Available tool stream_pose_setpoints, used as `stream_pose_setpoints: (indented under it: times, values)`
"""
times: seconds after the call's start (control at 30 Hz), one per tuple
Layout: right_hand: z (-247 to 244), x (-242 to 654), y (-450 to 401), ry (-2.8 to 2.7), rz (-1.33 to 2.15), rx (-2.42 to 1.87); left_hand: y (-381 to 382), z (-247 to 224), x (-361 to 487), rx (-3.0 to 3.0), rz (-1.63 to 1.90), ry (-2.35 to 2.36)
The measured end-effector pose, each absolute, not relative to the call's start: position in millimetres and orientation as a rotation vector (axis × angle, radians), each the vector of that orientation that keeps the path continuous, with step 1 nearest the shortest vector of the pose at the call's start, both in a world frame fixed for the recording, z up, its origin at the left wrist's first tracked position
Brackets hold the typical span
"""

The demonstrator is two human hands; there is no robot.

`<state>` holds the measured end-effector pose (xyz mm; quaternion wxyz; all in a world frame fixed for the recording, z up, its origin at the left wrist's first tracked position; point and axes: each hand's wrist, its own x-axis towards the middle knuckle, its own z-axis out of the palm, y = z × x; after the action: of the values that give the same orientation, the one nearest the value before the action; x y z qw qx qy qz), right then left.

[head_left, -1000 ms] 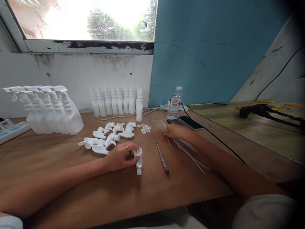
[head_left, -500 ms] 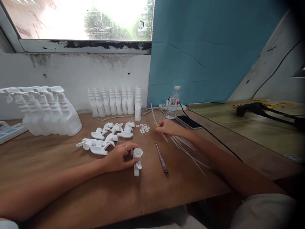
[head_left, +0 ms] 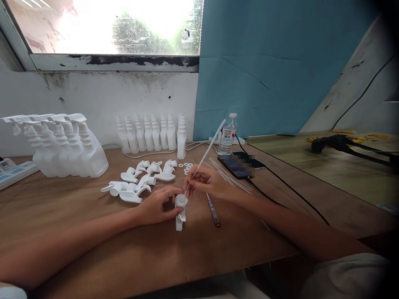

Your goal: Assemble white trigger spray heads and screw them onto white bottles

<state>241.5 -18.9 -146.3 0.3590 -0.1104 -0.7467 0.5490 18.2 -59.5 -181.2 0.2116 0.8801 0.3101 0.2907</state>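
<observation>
My left hand [head_left: 160,205] is closed around a white spray trigger head [head_left: 180,214], which stands on the table with its round collar opening facing up. A thin white plastic tube [head_left: 207,151] is pinched in my right hand [head_left: 204,180]. The tube slants up to the right, and its lower end is close to the rim of the collar; whether it has entered the opening I cannot tell. Just below my right hand lies a screwdriver [head_left: 213,211]. More thin tubes [head_left: 230,176] lie beyond my right wrist. White ring washers [head_left: 188,167] sit partly hidden behind my right fingers.
Several loose spray heads [head_left: 137,182] lie left of centre. Small white bottles [head_left: 146,135] line the wall, and larger bottles with trigger heads [head_left: 65,145] stand at the left. A water bottle [head_left: 227,135], a phone [head_left: 232,165] and black cables [head_left: 289,187] are on the right.
My right hand has come left and nearer with one tube, from the pile to the spray head's collar. My left hand keeps its hold on the spray head.
</observation>
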Motion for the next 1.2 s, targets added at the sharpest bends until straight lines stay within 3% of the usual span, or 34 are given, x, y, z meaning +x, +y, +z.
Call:
stream_pose_setpoints:
  times: [0.77, 1.2]
  values:
    - [-144, 244, -32, -2.275, 0.621, -0.200, -58, -185, 18, 2.492, 0.818, 0.862]
    - [-139, 244, -40, -2.307, 0.623, -0.259, -57, -184, 18, 2.486, 0.806, 0.854]
